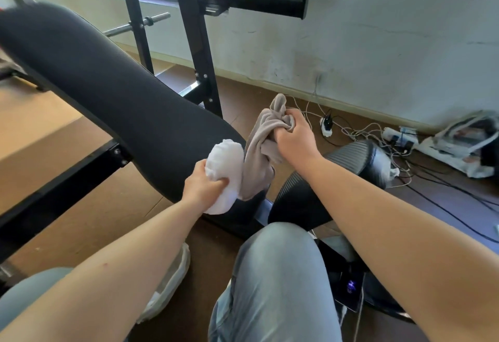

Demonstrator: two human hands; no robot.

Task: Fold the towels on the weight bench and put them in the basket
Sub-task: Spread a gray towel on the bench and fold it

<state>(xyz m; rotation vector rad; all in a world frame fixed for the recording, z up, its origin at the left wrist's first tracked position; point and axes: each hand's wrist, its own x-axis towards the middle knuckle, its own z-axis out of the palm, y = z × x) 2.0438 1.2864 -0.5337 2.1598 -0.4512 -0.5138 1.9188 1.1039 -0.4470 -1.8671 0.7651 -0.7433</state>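
**Both hands full at the end of the bench**

Your left hand (201, 183) is gripping a bunched-up white towel (225, 171), fingers curled into it, pressed against the black bench pad (108, 90) just beyond your knuckles. Your right hand (293, 136) is clutching a beige towel (260, 147) in a fist, and it hangs down crumpled between your two hands, touching the white one. Past your right hand there's a mess of white cables (359, 128) on the floor by the wall.
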